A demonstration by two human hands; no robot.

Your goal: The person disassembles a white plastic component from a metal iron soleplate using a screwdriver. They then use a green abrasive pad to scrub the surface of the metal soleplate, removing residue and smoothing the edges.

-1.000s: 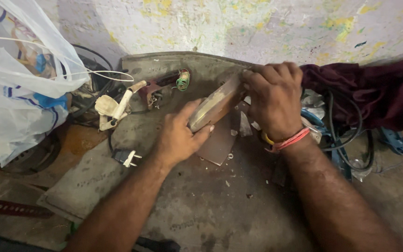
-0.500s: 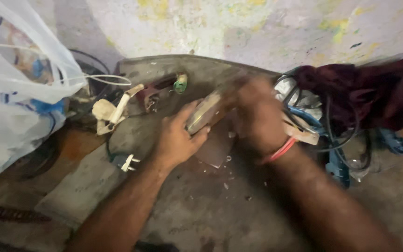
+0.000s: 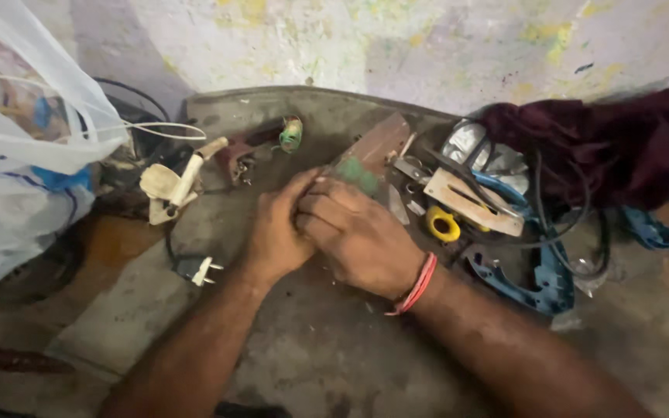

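**Brown circuit board gripped between two hands on a grimy work surface**

Head view: Brown and flat, with a green patch near its lower end, one circuit board [image 3: 372,152] lies tilted on the grey tabletop [image 3: 327,348], its near end caught between both hands at the middle of the picture. The left hand [image 3: 276,232] is curled around the board's lower edge from the left. The right hand [image 3: 358,236] lies over it, fingers closed on the same end; a red thread band [image 3: 414,285] circles that wrist.

Counted around them: one cream-coloured soldering tool [image 3: 176,184] to the left, one white two-pin plug [image 3: 203,271] on a black cord just below it, one small green-wound coil [image 3: 291,134] near the top edge, one yellow tape roll [image 3: 443,224] just right of the hands, and one pale wooden piece [image 3: 470,201] above that roll. A blue power tool [image 3: 536,271] lies to the right, tangled in black cables [image 3: 574,217], with a dark maroon cloth [image 3: 605,147] heaped behind it.

One translucent white plastic bag [image 3: 17,162] sits at the far left; something blue shows through it, but the contents cannot be made out.

The tabletop is dusty, stained and scattered with small chips. Behind it rises a rough wall [image 3: 396,39], whitish with yellow blotches.
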